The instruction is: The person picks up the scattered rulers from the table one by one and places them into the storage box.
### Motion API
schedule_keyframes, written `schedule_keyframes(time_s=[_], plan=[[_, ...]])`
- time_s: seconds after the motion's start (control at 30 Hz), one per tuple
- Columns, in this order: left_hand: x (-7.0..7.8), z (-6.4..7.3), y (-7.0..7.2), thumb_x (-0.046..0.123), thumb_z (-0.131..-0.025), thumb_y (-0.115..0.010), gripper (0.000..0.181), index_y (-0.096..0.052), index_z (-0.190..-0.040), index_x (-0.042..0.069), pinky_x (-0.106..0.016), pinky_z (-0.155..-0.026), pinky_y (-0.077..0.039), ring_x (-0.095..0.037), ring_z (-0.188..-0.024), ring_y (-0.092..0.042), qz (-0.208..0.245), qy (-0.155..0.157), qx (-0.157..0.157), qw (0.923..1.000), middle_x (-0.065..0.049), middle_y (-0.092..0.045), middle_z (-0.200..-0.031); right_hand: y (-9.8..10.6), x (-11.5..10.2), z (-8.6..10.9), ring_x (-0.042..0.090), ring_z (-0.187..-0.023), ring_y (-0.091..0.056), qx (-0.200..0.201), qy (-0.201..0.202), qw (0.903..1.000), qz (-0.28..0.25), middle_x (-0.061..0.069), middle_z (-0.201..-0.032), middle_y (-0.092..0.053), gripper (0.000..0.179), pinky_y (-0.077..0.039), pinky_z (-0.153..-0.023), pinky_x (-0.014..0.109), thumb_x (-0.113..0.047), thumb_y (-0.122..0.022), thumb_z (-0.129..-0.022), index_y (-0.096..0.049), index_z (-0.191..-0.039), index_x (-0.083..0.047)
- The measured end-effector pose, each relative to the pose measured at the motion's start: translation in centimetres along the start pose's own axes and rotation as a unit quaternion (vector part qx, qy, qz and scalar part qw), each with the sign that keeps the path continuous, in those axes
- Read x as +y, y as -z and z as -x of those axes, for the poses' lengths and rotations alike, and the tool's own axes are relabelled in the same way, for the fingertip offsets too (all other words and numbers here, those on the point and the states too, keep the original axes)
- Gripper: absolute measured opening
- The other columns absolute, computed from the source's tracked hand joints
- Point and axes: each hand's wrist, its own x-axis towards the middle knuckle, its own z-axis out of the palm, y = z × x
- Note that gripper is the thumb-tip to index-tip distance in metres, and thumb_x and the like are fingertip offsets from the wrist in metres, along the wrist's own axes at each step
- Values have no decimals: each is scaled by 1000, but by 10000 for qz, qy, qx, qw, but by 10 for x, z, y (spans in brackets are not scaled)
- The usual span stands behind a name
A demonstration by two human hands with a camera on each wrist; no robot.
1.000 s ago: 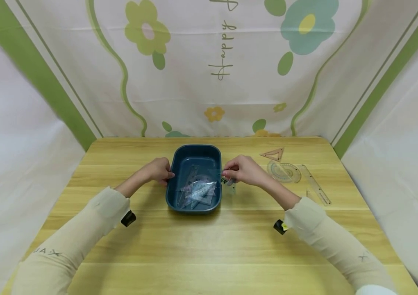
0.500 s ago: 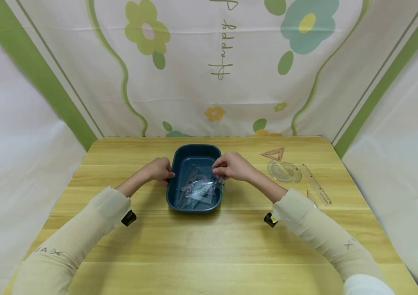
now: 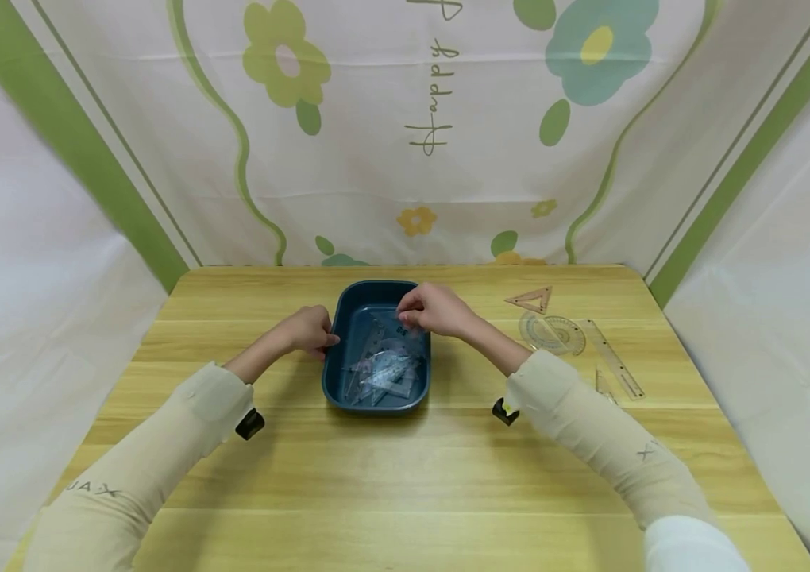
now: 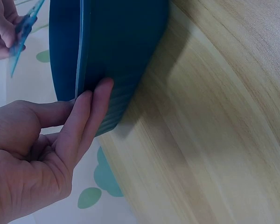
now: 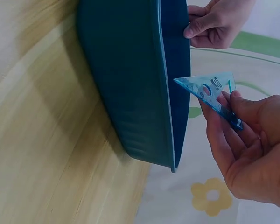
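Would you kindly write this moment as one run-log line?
left hand: grips tray; right hand: pinches transparent set square above tray; tray: clear plastic pieces inside; right of tray: orange triangle, protractors, ruler

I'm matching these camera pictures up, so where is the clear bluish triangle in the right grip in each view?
Head: triangle over the right half of the tub, just below picture centre.
Left wrist: triangle in the top left corner, nearly edge-on.
Right wrist: triangle right of centre, in the right grip.
Shared landmark: the dark blue tub.
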Motion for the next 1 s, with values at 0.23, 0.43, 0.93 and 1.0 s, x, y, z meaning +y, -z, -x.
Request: schedule_keyframes(time_s=[0.23, 0.43, 0.93, 1.0], plan=[[0, 0, 0, 12, -98, -61, 38, -66, -63, -3, -20, -55, -50, -22, -57, -69, 13, -58, 29, 10000, -13, -67, -60, -6, 3, -13, 10, -69, -70, 13, -17, 9997, 250, 5, -86, -76, 17, -57, -67, 25, -14, -63, -99, -76, -102, -5], [0, 0, 1, 13, -98, -62, 37, -68, -65, -2, -19, -55, -49, -29, -65, -73, -40, -44, 42, 10000, -9, -67, -59, -6, 4, -23, 13, -68, -71, -277, 21, 9982, 534, 5, -82, -75, 17, -57, -63, 24, -14, -64, -98, -77, -98, -4], [-3, -2, -3, 13, -99, -61, 35, -71, -71, -5, -20, -57, -51, -29, -66, -73, -22, -12, 12, 10000, -14, -70, -64, -15, 2, -47, 14, -78, -67, -1073, 312, 9813, 1567, 2, -86, -75, 14, -57, -80, 32, -13, -65, -97, -78, -95, -8], [-3, -2, -3, 13, -99, -61, 35, -71, -70, -4, -20, -56, -51, -29, -66, -73, -7, 9, 15, 10000, -13, -69, -63, -17, 3, -49, 16, -85, -69, -1132, 270, 9793, 1655, 3, -92, -76, 13, -57, -83, 33, -13, -66, -97, -78, -99, -9]])
